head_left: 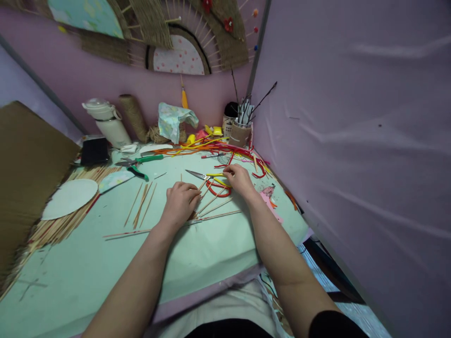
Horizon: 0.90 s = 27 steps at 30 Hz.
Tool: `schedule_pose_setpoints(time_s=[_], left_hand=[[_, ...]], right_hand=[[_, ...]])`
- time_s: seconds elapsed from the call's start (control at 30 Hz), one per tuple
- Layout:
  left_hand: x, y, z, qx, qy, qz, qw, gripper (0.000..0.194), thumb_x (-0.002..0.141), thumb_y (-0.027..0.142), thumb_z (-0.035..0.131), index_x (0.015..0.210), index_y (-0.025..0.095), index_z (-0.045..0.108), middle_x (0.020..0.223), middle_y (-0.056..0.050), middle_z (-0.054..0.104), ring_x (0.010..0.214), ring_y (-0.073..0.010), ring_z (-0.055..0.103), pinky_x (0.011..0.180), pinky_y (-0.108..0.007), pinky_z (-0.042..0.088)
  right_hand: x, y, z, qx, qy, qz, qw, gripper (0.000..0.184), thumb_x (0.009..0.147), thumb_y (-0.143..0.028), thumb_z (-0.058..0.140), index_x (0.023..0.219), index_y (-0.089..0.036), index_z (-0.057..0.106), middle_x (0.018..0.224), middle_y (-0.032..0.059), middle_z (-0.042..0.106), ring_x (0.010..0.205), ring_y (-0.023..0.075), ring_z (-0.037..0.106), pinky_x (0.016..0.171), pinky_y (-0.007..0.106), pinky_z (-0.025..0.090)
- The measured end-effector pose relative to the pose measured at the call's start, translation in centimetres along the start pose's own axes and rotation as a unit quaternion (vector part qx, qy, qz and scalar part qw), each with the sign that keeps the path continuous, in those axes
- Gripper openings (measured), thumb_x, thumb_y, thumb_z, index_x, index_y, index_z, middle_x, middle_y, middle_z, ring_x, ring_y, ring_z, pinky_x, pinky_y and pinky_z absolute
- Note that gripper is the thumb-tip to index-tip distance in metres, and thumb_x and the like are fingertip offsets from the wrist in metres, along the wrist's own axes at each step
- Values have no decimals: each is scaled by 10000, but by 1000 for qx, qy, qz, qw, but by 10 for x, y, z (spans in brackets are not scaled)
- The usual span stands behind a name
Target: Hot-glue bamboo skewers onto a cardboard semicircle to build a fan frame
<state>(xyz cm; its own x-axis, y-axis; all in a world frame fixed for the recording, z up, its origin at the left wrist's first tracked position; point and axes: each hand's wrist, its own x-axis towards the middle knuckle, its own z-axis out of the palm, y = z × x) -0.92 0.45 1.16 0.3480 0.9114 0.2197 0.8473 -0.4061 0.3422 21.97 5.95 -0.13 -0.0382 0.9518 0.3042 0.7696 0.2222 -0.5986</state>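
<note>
My left hand (180,203) rests on the table with curled fingers, closed over the near ends of several thin wooden sticks (212,203). These sticks fan out to the right between my hands. My right hand (240,179) pinches the upper handle of a pair of scissors (197,175). The scissors have red and yellow handles, and their blades point left, just beyond my left hand. One long stick (225,215) runs under the fan. Left of my left hand lie several loose short sticks (143,206); the tips of my left fingers are partly hidden.
Green-handled pliers (150,158) lie behind on the left. A stick bundle (75,206) with a white oval (72,198) lies beside cardboard (31,173). At the back stand a white flask (109,124), twine roll (134,117) and holder with twigs (240,133). Coloured pipe cleaners (197,149) lie nearby.
</note>
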Motion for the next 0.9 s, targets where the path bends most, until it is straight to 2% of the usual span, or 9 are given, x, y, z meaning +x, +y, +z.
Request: schedule_pose_setpoints(time_s=[0.17,0.33,0.43,0.63,0.77,0.9], left_hand=[[0,-6,-1,22,2,-17,1000,315,916,209,505,1012,279,797,1095,-93,684,1089,-288,498,881,-434,390],[0,-7,2,18,-29,-7,999,409,877,100,479,973,319,811,1044,-89,640,1046,-273,480,862,-408,387],[2,-7,0,10,-35,-18,999,418,873,87,470,933,313,817,1020,-88,632,1040,-269,483,869,-413,393],[-6,-17,-20,-58,0,-49,997,297,854,176,518,962,258,783,1011,-58,622,1040,-241,519,961,-403,418],[-26,-22,-28,-92,-35,-45,994,183,842,265,594,905,243,764,971,-46,620,1010,-231,540,946,-380,424],[-44,-20,-26,-118,-63,-27,991,237,870,206,543,874,259,773,943,-45,616,971,-214,540,896,-358,430]], right_hand=[[-5,-12,6,23,-62,-86,994,152,874,-124,634,888,-219,751,968,43,724,1008,197,618,949,325,419],[-5,-12,9,21,-71,-101,992,315,827,-6,546,922,-217,761,1000,54,712,1036,207,600,975,355,406],[-5,-11,8,22,-74,-103,992,350,809,14,514,919,-206,764,999,62,708,1044,214,596,976,358,403],[-12,-23,7,41,-114,-142,982,246,865,-81,576,944,-221,761,998,43,715,1012,205,594,943,347,393],[-23,-40,13,50,-169,-188,966,108,886,-182,668,929,-235,751,971,18,724,992,187,592,920,328,373],[-32,-56,19,38,-206,-209,955,25,882,-223,712,879,-226,737,959,19,720,1022,196,574,924,344,325]])
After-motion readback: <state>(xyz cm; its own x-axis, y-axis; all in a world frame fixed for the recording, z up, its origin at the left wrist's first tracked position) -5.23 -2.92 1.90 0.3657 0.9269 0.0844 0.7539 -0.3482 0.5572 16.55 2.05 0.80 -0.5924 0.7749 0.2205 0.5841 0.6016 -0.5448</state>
